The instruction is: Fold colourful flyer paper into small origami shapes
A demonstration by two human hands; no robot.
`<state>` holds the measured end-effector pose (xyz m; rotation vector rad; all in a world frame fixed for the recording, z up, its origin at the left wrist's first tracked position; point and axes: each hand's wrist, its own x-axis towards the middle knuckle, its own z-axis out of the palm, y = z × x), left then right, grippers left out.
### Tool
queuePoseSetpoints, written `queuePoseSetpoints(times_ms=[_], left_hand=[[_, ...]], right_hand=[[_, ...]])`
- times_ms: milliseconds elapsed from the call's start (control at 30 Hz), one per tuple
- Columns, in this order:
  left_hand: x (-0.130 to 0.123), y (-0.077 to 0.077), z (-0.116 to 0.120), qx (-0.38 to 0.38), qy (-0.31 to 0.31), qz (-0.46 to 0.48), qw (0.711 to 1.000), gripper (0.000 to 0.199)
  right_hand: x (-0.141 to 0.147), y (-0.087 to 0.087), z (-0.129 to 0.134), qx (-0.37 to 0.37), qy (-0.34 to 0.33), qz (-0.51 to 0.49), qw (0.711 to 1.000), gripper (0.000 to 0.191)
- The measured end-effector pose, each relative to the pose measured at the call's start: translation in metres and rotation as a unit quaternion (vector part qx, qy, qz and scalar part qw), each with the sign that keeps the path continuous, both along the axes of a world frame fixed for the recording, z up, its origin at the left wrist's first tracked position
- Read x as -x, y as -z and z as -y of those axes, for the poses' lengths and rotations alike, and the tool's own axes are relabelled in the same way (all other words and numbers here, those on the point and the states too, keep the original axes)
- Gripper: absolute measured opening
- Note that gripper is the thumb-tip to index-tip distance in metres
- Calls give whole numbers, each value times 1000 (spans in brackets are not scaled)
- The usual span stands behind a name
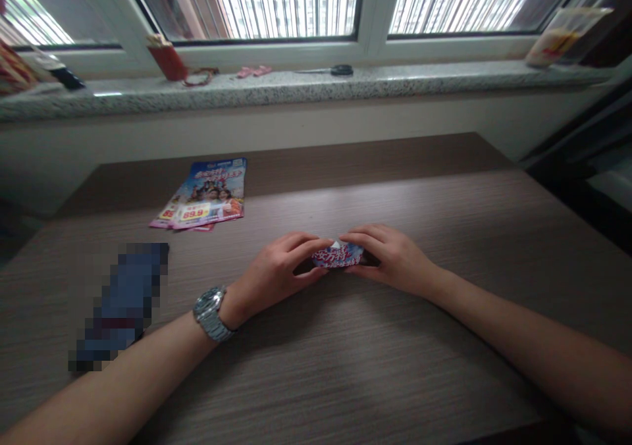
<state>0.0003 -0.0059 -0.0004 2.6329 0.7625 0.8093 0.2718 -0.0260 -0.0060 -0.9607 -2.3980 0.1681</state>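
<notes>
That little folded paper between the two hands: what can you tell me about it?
The folded paper is a small, glossy-looking printed piece, blue with red and white lettering, with a pale corner poking up at its top. It lies low over the wooden table, pinched from both sides: the left hand grips its left end, the right hand its right. Its underside is hidden.
</notes>
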Motion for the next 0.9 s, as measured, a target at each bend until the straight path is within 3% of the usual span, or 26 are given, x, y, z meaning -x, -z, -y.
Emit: queuePoseSetpoints(times_ms=[900], left_hand=[[0, -3, 1, -16, -7, -22, 1000, 36]], right_hand=[[0, -2, 2, 2, -4, 16, 1000, 36]])
